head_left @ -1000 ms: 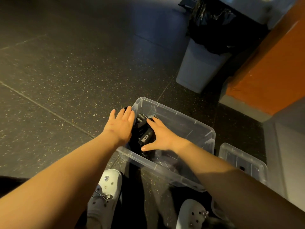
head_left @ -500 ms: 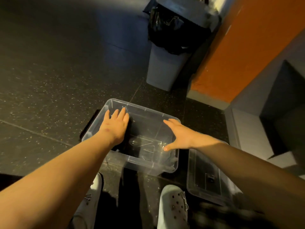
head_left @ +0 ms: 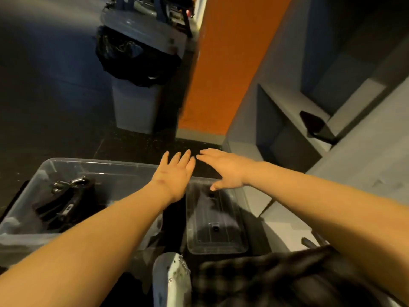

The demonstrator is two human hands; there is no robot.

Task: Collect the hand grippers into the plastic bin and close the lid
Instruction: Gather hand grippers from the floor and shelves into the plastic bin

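A clear plastic bin [head_left: 99, 163] sits at 8 o'clock in the view, uncovered, and black hand grippers [head_left: 64, 202] with metal springs are heaped inside against its left end. Its clear lid [head_left: 214, 227] lies flat on the dark floor [head_left: 44, 111] at 6 o'clock, just beside the bin's right wall. Two bare forearms are stretched forward to the middle of the view. The left hand [head_left: 174, 175] is held flat over the bin's far right corner, fingers straight and slightly spread, nothing in it. The right hand [head_left: 223, 171] is spread wide above the lid's far end, thumb pointing down toward it, also holding nothing. Whether either hand touches plastic cannot be told. A grey waste bin [head_left: 137, 107] with a black liner stands at 11 o'clock, an orange wall [head_left: 221, 63] at 12 o'clock, and a grey shelf unit [head_left: 287, 111] at 2 o'clock.

The grippers appear to be collected, so the lid is judged to be next. It would best be gripped at its two short ends, lifted level, carried toward 9 o'clock, squared over the rim, and pressed down at each corner. The heap should be checked to sit below the rim so that the lid can seat.
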